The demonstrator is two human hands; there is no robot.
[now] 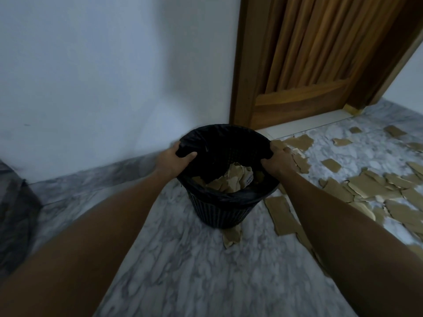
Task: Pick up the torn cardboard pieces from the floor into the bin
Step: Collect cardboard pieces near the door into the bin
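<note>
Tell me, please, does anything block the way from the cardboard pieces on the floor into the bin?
Nothing visible does. The bin is open-topped, only partly filled, and the cardboard pieces lie just to its right. The left hand and right hand grip its rim.

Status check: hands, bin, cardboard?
Left hand and right hand grip bin rim. Some cardboard inside. Many pieces on floor, one under bin.

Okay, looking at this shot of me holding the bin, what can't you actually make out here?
Head view only:
- Bin depth: cardboard in the bin and the black liner hide the bottom.
- Printed label on a scrap: too small to read.
- Dark object at the left edge: cut off and blurred.
- Floor scraps: continue past the right edge; the right forearm covers some.
- Fingertips of the left hand and right hand: curled over the rim.
</note>
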